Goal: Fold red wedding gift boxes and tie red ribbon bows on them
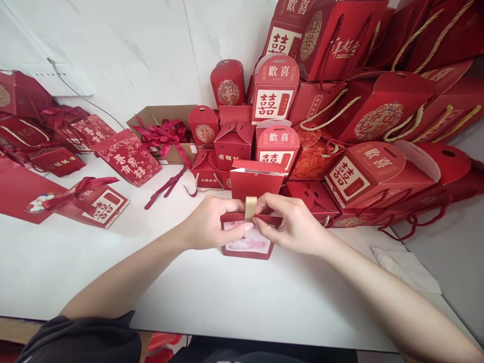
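Observation:
In front of me on the white table stands a small red gift box [260,246] with a pale pink printed picture on its near face. A gold ribbon [250,206] loops over the box's top edge. My left hand [215,222] is closed at the ribbon's left side, thumb in front and fingers behind the edge. From the right, my right hand [293,224] pinches at the ribbon's lower part, its fingertips close to the left thumb. The fingers partly hide where the ribbon meets the box.
Stacked red gift boxes [378,116] with cord handles rise behind and to the right. An open cardboard box [177,113] holds dark red ribbons [168,133]. More red boxes [102,209] stand at the left. Loose ribbon pieces [166,187] and white paper [406,267] lie on the table [170,282].

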The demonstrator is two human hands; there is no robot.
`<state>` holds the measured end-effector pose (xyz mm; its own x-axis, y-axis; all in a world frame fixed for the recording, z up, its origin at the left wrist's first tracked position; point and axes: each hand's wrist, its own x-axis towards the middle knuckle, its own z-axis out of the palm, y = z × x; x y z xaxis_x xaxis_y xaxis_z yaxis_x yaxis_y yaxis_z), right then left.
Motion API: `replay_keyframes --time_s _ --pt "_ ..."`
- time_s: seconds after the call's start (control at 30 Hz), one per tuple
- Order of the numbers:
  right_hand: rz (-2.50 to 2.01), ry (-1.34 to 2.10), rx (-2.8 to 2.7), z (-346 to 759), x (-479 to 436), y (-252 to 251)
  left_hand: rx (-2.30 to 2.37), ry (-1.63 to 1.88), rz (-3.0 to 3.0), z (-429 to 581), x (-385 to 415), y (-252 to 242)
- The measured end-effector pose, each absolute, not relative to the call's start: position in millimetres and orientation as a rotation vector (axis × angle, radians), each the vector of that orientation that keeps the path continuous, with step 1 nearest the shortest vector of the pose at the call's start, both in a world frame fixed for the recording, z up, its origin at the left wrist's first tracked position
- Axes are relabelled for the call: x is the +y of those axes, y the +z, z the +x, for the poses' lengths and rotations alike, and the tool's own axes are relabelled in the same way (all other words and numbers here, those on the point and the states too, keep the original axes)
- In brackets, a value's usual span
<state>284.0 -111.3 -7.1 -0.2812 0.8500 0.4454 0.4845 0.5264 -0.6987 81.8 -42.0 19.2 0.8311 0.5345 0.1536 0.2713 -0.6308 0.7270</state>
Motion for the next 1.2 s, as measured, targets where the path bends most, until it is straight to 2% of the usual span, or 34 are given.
replay_keyframes --time_s 0.57,0.83,0.97,1.2 --pt "-1.087 0.64 -1.931 297 -101 -8 0.598 0.395 2.3 79 -34 24" --pt "-1.014 0.54 -2.024 299 -98 -9 0.688 0.553 2.093 85 -41 14" --pt "-1.053 0.488 -1.984 295 -97 -13 0.792 0.556 2.238 84 -40 13" --pt "-1.07 0.62 -1.931 290 -99 -13 0.699 0.616 2.425 82 -34 7"
